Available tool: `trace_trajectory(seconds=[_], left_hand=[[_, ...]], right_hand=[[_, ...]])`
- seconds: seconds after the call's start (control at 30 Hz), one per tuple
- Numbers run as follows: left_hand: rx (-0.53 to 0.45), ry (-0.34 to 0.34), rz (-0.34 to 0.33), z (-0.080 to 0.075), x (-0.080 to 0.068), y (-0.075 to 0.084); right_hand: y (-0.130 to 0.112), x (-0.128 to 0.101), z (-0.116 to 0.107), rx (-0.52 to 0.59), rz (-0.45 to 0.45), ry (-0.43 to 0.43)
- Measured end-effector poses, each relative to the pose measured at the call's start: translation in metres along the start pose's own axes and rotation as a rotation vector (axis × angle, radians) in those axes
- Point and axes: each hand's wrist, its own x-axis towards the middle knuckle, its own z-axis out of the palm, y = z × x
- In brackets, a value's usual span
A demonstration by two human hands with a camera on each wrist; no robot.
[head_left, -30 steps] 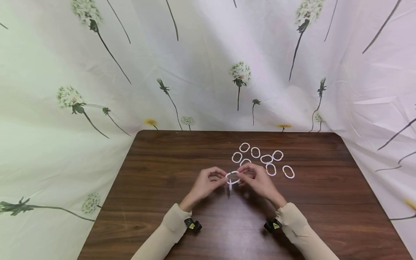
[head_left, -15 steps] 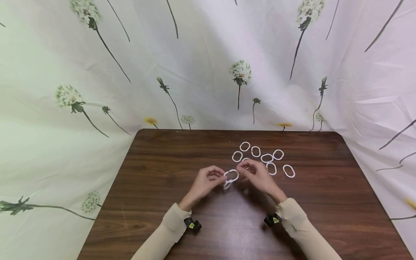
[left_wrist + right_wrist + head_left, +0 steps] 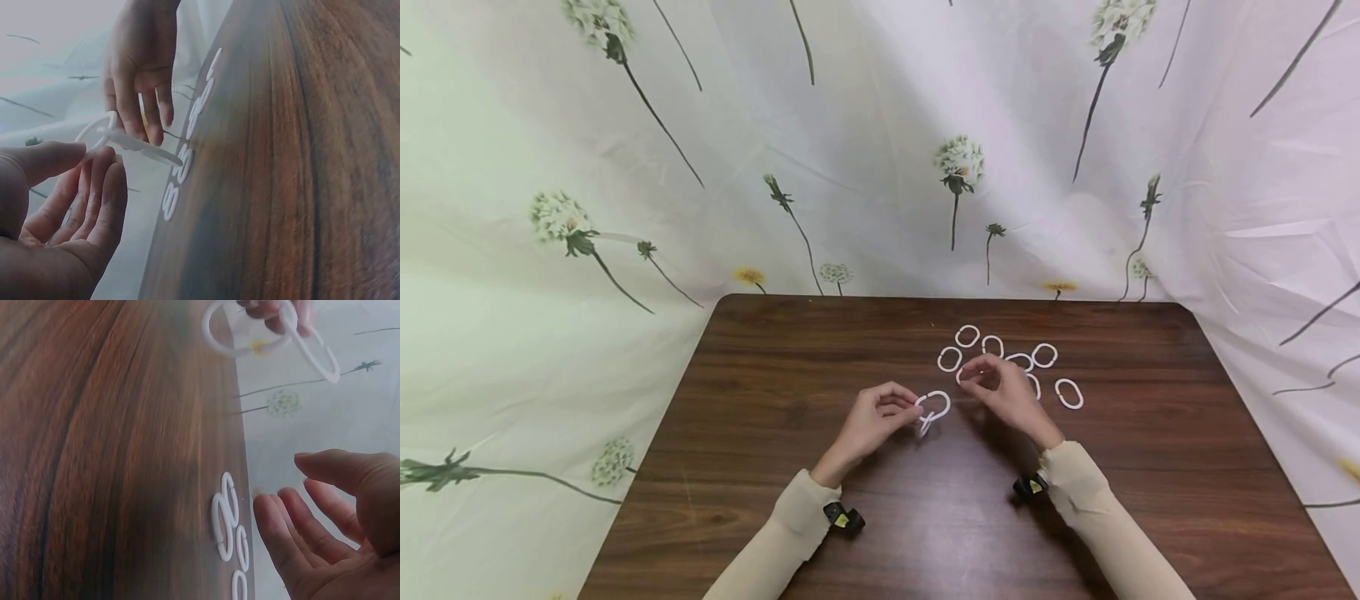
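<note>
My left hand pinches a white plastic C-shaped ring, like a shower curtain ring, between thumb and fingers above the table. A second such ring is linked through it and hangs below, toward the tabletop. My right hand hovers over the group of loose rings, thumb and fingers apart with nothing between them in the right wrist view. Its fingertips are right by the nearest loose ring in the head view, and the hand partly covers several others.
Several more white rings lie scattered on the brown wooden table, toward its far side; one ring lies apart at the right. Behind the far edge hangs a white curtain printed with dandelions.
My right hand has let go of the held ring and moved right and away, over the loose rings. My left hand stays put, while the hanging ring has swung a little.
</note>
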Motion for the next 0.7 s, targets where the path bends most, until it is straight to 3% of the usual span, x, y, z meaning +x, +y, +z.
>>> trace_trajectory(seconds=[0.3, 0.5, 0.7], left_hand=[[-0.017, -0.01, -0.009, 0.003, -0.003, -0.003], [-0.027, -0.011, -0.004, 0.004, -0.004, -0.003], [-0.023, -0.011, -0.019, 0.003, -0.005, -0.003]], right_hand=[[0.014, 0.01, 0.003, -0.03, 0.053, 0.054], [0.019, 0.014, 0.004, -0.139, 0.062, 0.091], [0.022, 0.017, 0.005, -0.158, 0.072, 0.085]])
